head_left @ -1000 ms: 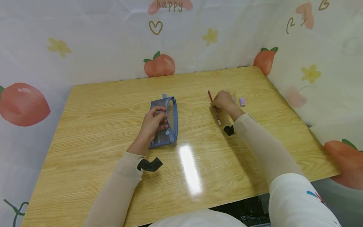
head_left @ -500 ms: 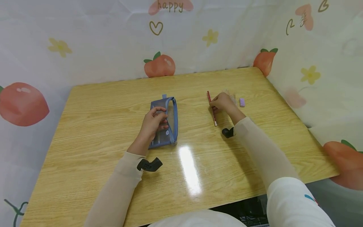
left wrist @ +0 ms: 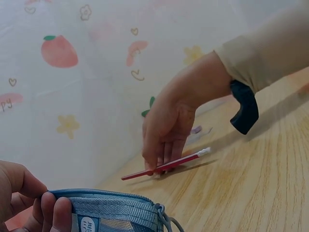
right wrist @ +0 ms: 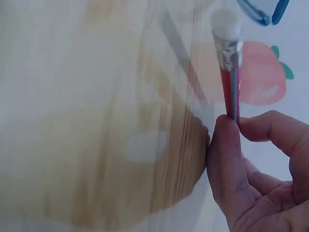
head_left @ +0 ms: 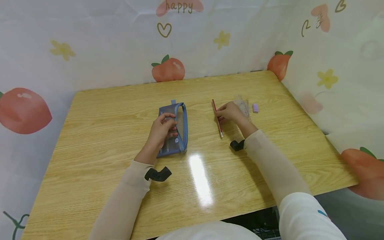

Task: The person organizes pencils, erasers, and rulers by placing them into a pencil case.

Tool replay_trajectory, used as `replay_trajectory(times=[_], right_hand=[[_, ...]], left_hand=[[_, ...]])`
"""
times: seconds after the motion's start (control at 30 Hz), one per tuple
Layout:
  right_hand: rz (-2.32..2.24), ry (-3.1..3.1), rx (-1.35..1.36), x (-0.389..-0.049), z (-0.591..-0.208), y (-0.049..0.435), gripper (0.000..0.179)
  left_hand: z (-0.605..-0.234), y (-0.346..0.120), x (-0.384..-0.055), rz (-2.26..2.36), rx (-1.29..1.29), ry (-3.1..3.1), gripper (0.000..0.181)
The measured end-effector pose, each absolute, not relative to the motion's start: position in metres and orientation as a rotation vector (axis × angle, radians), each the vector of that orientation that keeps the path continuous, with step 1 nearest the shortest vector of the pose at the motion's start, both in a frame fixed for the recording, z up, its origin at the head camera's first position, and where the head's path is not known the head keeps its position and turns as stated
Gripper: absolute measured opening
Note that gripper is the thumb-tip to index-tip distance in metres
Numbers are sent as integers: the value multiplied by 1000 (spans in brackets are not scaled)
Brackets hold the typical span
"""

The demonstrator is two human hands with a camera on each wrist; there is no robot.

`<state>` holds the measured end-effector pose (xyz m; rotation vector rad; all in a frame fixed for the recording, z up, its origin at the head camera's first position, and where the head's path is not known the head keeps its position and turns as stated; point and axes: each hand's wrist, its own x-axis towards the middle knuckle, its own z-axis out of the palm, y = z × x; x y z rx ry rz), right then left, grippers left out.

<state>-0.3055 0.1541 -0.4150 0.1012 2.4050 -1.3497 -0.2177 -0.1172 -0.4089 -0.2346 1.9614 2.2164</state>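
Note:
A blue mesh pencil case [head_left: 169,147] lies on the table with its zip undone and its mouth gaping to the right. My left hand [head_left: 160,133] pinches the upper edge of that mouth between thumb and fingers, as the left wrist view shows from close by. To the right, my right hand [head_left: 232,114] pinches a red pencil [head_left: 219,126] near its middle. A metal band and a white eraser tip [right wrist: 226,25] end the pencil on the side towards me. In the left wrist view the pencil hangs close over the table, with its shadow beneath.
Beyond the right hand lie clear plastic rulers [head_left: 242,105], partly hidden by it, and a small purple eraser [head_left: 255,108]. The wooden table [head_left: 105,133] meets a printed cloth backdrop at the back and right side.
The right hand has carried the red pencil left and slightly towards me, nearer the pencil case, uncovering more of the clear rulers. The left hand and the case stay put.

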Motion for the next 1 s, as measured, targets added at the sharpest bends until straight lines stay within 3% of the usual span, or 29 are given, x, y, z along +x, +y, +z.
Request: replay_trajectory(times=[1.0], right_hand=[[-1637, 2076, 36, -280, -416, 112, 32]], left_hand=[[-408, -118, -218, 2207, -214, 1969, 36]])
